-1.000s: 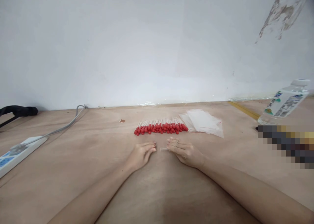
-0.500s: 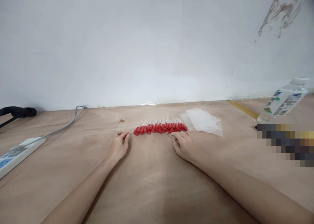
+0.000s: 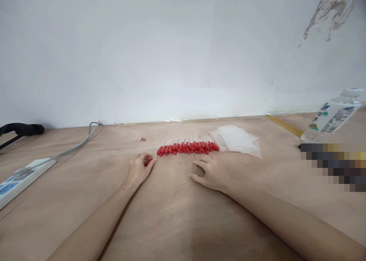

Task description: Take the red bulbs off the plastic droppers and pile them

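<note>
Hands [image 3: 210, 172] near sticks [image 3: 173, 142], red ends [image 3: 187, 148] nearest

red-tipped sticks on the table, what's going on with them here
A person is working bare-handed at a table. The left hand holds something red in curled fingers, near the left end of a row of red-tipped sticks. The right hand is in front of the row, thumb and fingers parted, with a thin pale stick beside them. Thin plastic sheets lie at the row's right end.
</note>
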The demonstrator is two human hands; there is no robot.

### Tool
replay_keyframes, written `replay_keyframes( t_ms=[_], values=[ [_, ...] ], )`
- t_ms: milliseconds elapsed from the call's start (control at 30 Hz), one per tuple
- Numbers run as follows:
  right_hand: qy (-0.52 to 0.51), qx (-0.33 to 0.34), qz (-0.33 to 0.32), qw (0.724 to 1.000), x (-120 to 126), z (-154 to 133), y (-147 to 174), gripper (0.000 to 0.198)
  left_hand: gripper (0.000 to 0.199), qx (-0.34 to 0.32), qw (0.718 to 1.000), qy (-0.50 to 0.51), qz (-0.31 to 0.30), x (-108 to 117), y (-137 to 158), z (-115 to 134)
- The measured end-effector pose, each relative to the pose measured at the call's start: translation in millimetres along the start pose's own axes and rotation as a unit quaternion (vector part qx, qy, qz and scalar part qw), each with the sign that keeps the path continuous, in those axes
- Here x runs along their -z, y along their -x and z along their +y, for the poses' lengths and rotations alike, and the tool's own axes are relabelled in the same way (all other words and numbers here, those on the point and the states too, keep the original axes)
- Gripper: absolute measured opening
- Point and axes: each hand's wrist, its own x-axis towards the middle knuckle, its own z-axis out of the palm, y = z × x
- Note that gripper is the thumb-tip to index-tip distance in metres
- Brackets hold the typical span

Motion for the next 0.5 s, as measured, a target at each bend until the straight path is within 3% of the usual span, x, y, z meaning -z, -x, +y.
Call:
replay_keyframes(
  t_ms=[233,500],
  values=[
    [-0.01,0.008,-0.015,1.0,-0.3,-1.5,0.7,0.034,0.028,0.033,0.999,0.029,-0.002,6.0,1.8,8.8],
    [-0.022,0.01,-0.017,1.0,0.0,-1.4,1.0,0.033,0.032,0.057,0.997,0.044,0.006,3.3,-2.4,-0.1]
  ],
)
